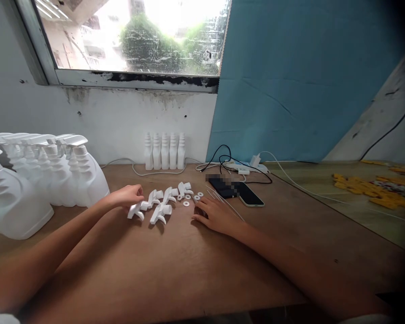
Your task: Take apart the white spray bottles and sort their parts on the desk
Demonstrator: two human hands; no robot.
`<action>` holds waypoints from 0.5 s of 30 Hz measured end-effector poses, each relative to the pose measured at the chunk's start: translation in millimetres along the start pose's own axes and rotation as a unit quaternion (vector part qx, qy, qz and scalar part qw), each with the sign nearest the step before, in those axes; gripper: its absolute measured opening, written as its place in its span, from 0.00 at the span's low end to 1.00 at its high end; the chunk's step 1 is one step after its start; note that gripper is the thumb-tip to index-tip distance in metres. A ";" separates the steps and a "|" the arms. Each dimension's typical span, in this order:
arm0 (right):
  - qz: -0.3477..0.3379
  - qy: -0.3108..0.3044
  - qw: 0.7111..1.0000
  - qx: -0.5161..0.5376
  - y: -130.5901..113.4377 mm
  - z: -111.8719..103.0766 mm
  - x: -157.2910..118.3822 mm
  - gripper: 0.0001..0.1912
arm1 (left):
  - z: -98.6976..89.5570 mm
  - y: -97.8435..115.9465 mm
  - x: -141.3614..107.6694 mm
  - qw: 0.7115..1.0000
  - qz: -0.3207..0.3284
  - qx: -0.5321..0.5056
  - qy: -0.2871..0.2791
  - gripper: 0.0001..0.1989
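Note:
Several white trigger spray heads (161, 213) lie in a loose group on the brown table. My left hand (130, 196) is at the left of the group, fingers curled over the nearest spray head (137, 209); its fingertips are partly hidden. Small white ring washers (186, 204) are scattered just right of the spray heads. Beside them my right hand (214, 215) rests low over the table, thumb and forefinger apart, with nothing visible between them.
Large white spray bottles (84, 175) stand in rows at the left. Several slim white bottles (164, 153) line the wall. Two phones (251, 194), thin white tubes (224, 201), cables and a power strip (253, 166) lie right of centre. Yellow pieces (367, 191) lie on the far-right surface.

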State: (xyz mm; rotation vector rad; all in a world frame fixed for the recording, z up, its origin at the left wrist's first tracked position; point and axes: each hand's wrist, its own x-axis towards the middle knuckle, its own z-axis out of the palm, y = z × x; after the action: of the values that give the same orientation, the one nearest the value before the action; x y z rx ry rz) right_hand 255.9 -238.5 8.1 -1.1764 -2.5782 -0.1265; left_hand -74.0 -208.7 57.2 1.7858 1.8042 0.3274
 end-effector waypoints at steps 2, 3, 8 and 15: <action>-0.010 0.001 1.000 0.008 2.0 3.7 0.5 0.17 | 2.0 -0.5 -1.2 1.000 0.010 -0.013 -0.005 0.18; -0.013 0.001 1.000 0.010 2.8 5.2 0.7 0.17 | 2.7 -0.4 -2.2 1.000 0.016 -0.018 -0.007 0.21; -0.018 0.000 1.000 0.017 3.7 8.2 0.7 0.17 | -6.7 12.1 -18.6 0.998 0.054 0.025 0.037 0.30; -0.014 -0.007 1.000 0.003 3.2 8.1 2.4 0.15 | -99.8 16.0 -92.6 0.925 0.036 0.170 0.337 0.24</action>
State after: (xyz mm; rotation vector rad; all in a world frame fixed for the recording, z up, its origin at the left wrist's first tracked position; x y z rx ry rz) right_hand 254.9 -233.1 1.0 -1.1420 -2.6066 -0.1162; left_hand -121.1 -275.8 167.1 2.1546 2.3798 0.7761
